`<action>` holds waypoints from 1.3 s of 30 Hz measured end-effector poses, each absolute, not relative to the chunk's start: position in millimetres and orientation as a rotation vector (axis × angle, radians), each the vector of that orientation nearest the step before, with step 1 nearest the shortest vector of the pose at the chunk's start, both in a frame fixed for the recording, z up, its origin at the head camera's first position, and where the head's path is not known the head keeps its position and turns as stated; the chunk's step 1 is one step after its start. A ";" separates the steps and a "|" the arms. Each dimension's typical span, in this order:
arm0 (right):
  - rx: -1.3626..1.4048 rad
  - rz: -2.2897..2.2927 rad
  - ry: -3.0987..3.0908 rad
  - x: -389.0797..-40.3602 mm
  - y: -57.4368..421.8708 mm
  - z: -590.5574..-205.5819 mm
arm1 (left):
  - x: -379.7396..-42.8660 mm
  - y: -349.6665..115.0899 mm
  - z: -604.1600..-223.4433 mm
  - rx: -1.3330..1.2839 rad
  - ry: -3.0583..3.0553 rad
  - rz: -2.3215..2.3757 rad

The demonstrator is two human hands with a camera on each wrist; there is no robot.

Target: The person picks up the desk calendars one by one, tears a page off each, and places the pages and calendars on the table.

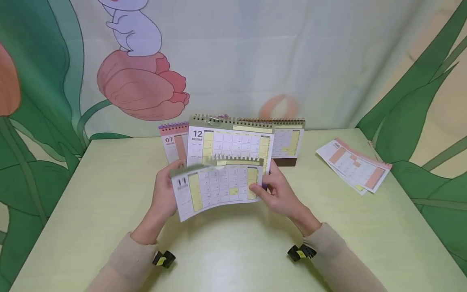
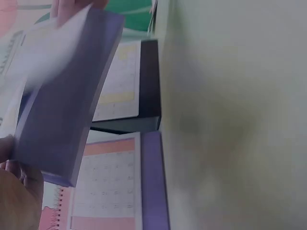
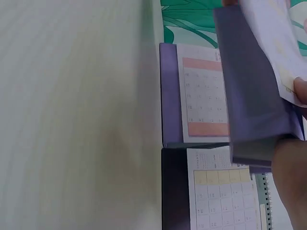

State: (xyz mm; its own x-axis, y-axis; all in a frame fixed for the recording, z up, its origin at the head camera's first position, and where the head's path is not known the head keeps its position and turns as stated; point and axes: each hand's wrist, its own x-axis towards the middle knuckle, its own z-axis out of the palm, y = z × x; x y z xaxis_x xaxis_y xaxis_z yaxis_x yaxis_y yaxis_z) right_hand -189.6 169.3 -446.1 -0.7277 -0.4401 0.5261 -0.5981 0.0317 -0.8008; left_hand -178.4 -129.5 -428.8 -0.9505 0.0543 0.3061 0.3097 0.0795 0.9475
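A spiral desk calendar (image 1: 233,142) with a purple stand (image 2: 67,105) is held up off the table, its front page marked 12. Before its lower part hangs a calendar page (image 1: 219,186) marked 11, off the rings, with a ragged top edge and a slight bend. My left hand (image 1: 164,190) grips the calendar at its left side; the page hides some of its fingers. At the other side my right hand (image 1: 281,190) pinches the page, with its thumb (image 3: 301,91) on the front. Its other fingers are partly hidden beside the calendar.
Behind stand a pink desk calendar (image 1: 171,140) marked 07 and a desk calendar with a dark base (image 1: 286,161). Loose calendar pages (image 1: 355,164), the top one marked 06, lie overlapping on the table's right side. A patterned curtain (image 1: 233,61) hangs behind the table (image 1: 91,211).
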 end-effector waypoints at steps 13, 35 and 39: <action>1.008 1.896 -2.181 -193.1 180.6 -434.0 | -180.2 -126.4 -427.2 -0.492 -2.080 -2.050; 0.710 1.908 -2.118 -196.8 202.8 -431.9 | -184.3 -132.8 -428.6 -0.354 -2.192 -1.902; 0.610 1.844 -2.157 -196.0 206.2 -432.8 | -185.4 -133.8 -429.1 -0.328 -2.206 -1.890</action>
State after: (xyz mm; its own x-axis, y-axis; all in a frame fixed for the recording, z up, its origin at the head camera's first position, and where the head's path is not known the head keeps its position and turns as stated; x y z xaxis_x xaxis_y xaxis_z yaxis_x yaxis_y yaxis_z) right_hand -196.0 206.2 -432.8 -0.8844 -0.1576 0.4394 -0.4586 0.1173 -0.8809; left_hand -185.4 -133.8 -429.1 -0.9514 0.0271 0.3067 0.3073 0.1491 0.9399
